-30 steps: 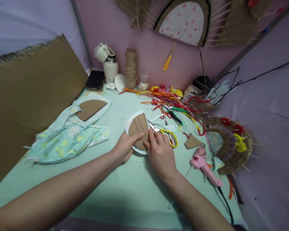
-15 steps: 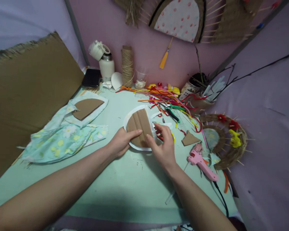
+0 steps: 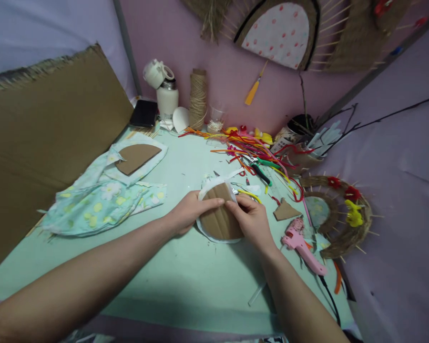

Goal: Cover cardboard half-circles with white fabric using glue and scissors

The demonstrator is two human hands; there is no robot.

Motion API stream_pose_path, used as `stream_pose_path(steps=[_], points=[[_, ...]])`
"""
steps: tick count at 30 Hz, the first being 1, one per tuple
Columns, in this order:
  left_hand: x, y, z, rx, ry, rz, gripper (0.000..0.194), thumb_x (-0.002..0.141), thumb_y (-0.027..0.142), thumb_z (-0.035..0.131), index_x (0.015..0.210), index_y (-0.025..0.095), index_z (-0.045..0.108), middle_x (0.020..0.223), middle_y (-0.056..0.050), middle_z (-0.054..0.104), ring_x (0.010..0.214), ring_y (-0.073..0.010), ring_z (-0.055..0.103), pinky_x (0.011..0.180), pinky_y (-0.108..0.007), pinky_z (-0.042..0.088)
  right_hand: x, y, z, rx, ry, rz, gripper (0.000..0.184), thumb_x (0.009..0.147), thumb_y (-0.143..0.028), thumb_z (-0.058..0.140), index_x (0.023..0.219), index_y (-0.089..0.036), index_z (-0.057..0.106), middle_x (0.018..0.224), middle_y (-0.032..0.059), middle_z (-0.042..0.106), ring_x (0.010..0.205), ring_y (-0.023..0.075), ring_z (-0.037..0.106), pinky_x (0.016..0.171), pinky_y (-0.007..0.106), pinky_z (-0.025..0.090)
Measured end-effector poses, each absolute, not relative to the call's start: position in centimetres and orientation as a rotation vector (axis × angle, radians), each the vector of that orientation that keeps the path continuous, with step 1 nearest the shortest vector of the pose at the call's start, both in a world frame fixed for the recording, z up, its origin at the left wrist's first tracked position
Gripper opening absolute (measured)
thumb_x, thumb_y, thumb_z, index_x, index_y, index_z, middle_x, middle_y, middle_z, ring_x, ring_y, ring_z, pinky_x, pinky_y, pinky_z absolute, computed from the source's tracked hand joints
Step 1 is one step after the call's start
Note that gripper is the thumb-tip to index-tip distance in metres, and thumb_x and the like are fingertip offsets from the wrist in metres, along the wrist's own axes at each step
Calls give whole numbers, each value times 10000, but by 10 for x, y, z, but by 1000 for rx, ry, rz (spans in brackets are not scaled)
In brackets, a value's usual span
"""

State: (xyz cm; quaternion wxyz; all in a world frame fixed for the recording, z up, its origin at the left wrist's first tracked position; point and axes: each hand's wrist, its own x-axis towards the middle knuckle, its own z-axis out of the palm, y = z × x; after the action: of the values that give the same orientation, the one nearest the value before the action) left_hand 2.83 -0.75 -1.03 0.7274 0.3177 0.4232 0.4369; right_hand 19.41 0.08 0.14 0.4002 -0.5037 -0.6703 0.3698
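Note:
A half-round piece of cardboard (image 3: pixel 218 216) with white fabric showing round its edge is held above the table. My left hand (image 3: pixel 189 212) grips its left side, thumb lying across the cardboard and the other fingers underneath. At the opposite side my right hand (image 3: pixel 252 216) pinches the edge, its thumb close to my left thumb. Just beyond the piece, partly hidden, lie scissors with yellow handles (image 3: pixel 250 194). To the left, another cardboard half-round (image 3: pixel 137 159) rests on pale cloth, beside a crumpled floral cloth (image 3: pixel 103 205).
A pink glue gun (image 3: pixel 303 247) with a black cord lies at right, near a cardboard scrap (image 3: pixel 286 210) and a twig wreath (image 3: pixel 364 224). Green-handled pliers (image 3: pixel 260 172) lie among coloured pipe cleaners (image 3: pixel 243 143). Behind stand a white bottle (image 3: pixel 167 101) and a twine spool (image 3: pixel 198 100).
The held cardboard piece has been turned and brought slightly nearer and to the right. My right fingers have closed on its edge. The whole view has shifted a little.

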Motion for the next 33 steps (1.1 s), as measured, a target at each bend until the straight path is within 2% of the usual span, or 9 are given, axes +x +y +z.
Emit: stream_pose_path(steps=[4,9,14,21,27,33], points=[[27,-6,-14,762,1026,992,369,641,371,787,908,127,713,893,-110,732,762,-223,660,708,-335,493,193,-1,-1,-1278,-1650,874,174,831,-307,609,800,-190,735,739,12,633,736,169,567,678,286,437],[31,-8,-17,740,1053,995,382,646,383,783,931,137,712,895,-97,733,772,-220,658,712,-335,491,192,-1,-5,-1241,-1636,743,169,857,-257,597,825,-192,749,754,20,652,756,170,599,714,302,464],[33,-9,-18,699,1064,1009,354,650,370,782,908,136,715,883,-97,735,766,-219,658,688,-323,496,191,-5,-7,-1164,-1815,378,163,889,-204,567,885,-168,726,749,35,633,703,153,595,660,285,479],[33,-10,-16,702,1075,1036,322,640,360,789,864,139,718,854,-93,737,719,-207,660,659,-310,502,192,-8,-10,-1101,-2104,-76,253,936,-170,477,1088,-138,677,755,70,608,722,187,570,677,317,488],[30,-5,-16,666,1076,1087,407,616,386,802,912,123,711,845,-106,735,721,-235,671,668,-343,517,188,-9,-7,-1170,-2282,-90,353,952,-202,433,1267,-124,573,918,122,628,853,230,561,745,362,489],[27,-2,-17,636,1111,1096,394,612,375,807,894,118,708,812,-98,735,697,-221,671,643,-321,521,186,-9,-9,-1276,-2373,-96,387,943,-235,457,1301,-114,542,1023,148,600,914,255,537,750,372,485]])
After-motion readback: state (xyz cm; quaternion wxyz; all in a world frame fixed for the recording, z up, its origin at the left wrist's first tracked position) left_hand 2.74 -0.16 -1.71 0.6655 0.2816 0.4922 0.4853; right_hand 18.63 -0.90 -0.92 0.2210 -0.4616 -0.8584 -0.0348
